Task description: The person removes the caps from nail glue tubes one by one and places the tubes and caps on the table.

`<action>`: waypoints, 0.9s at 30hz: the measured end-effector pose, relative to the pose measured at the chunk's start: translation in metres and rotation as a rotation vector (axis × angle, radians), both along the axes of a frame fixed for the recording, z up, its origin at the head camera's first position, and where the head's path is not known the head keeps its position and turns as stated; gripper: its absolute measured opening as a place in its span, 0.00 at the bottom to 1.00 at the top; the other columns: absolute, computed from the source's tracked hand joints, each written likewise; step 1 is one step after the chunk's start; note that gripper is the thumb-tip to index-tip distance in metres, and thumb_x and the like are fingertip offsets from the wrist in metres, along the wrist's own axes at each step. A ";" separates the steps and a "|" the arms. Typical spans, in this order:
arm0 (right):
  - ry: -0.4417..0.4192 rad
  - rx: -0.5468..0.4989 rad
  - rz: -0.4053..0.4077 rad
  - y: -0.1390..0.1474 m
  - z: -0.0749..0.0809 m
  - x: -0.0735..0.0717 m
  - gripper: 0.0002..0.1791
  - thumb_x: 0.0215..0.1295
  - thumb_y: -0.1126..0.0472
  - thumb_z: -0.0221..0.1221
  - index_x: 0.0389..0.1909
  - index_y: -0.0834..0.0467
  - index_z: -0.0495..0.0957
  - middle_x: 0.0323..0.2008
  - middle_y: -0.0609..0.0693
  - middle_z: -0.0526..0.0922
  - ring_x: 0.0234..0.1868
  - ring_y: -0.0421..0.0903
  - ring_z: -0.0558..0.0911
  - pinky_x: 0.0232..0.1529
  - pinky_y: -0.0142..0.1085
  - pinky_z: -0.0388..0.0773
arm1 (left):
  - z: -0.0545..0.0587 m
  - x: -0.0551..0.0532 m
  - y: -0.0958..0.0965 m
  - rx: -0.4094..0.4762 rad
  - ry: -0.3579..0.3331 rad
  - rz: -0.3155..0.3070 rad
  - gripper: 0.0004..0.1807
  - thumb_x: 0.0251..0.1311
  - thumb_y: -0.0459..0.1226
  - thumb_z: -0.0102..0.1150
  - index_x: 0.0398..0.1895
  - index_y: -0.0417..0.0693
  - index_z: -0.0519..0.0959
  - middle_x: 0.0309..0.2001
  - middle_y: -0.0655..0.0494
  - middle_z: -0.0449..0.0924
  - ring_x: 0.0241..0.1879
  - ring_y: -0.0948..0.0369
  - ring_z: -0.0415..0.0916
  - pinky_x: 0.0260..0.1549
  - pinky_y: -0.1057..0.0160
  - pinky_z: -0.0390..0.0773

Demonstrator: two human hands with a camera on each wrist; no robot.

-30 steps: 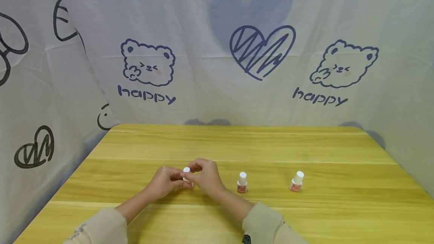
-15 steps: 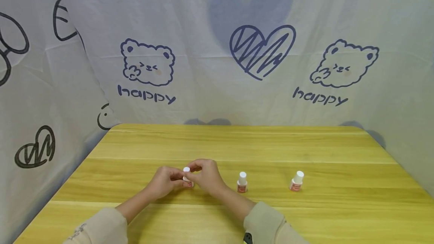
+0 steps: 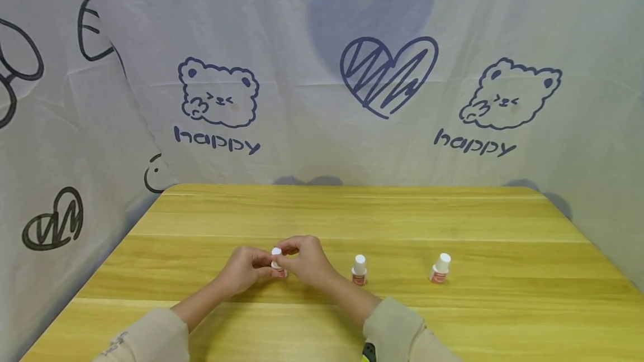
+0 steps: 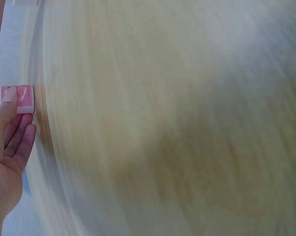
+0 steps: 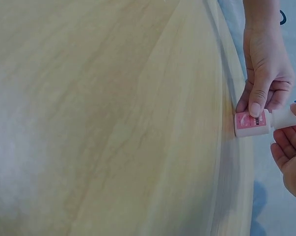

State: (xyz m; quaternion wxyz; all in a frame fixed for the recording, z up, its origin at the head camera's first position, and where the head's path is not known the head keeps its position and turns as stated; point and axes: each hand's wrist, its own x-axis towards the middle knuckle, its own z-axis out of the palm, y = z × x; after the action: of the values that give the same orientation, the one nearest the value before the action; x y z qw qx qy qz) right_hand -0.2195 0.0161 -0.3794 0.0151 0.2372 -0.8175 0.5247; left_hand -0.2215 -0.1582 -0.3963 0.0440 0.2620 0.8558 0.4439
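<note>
The small white bottle with a pink label (image 3: 279, 274) stands on the worktop (image 3: 402, 222), between the left edge and the centre, well apart from the far edge. Its long axis is about vertical: the white cap (image 5: 283, 118) points up and the base is down, seemingly resting on the wood. In the wrist views it appears lying sideways, but this comes from the turned cameras.

The left hand (image 3: 244, 270) has its grip on the body, low, with the thumb pressed over the pink label. The right hand (image 3: 307, 264) holds the cap from the opposite side, with the thumb at the front. Both grips are narrow, fitted to so slim a thing. I judge that the low hold is to steady the body, and that it leaves the cap free for the other fingers.

Toward the right edge follow two similar bottles, both upright, caps up and labels turned to the near side: the middle bottle (image 3: 359, 270) and the right bottle (image 3: 440, 268). Their wide spacing perhaps gives the hands room around each one. Beyond the far edge hangs a pale cloth (image 3: 302, 127) with drawn bears and hearts.
</note>
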 end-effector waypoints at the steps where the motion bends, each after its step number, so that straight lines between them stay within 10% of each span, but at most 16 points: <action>1: -0.003 -0.009 -0.001 0.000 0.000 0.000 0.07 0.55 0.64 0.62 0.33 0.64 0.82 0.33 0.55 0.85 0.38 0.47 0.81 0.37 0.26 0.78 | 0.000 0.000 0.000 0.000 0.001 0.000 0.10 0.51 0.32 0.61 0.36 0.35 0.82 0.33 0.45 0.84 0.32 0.62 0.83 0.31 0.71 0.80; 27: 0.006 -0.033 -0.084 -0.004 0.001 0.002 0.06 0.51 0.63 0.65 0.27 0.63 0.82 0.28 0.54 0.84 0.34 0.46 0.82 0.32 0.23 0.77 | 0.004 0.002 0.000 0.053 -0.074 -0.023 0.10 0.52 0.32 0.61 0.37 0.36 0.82 0.33 0.45 0.84 0.32 0.61 0.83 0.31 0.72 0.80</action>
State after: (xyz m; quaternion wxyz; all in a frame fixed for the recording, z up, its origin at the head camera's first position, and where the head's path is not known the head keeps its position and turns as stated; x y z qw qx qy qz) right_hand -0.2174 0.0122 -0.3786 0.0435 0.2037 -0.8179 0.5364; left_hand -0.2195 -0.1583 -0.3920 0.0735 0.2562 0.8385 0.4752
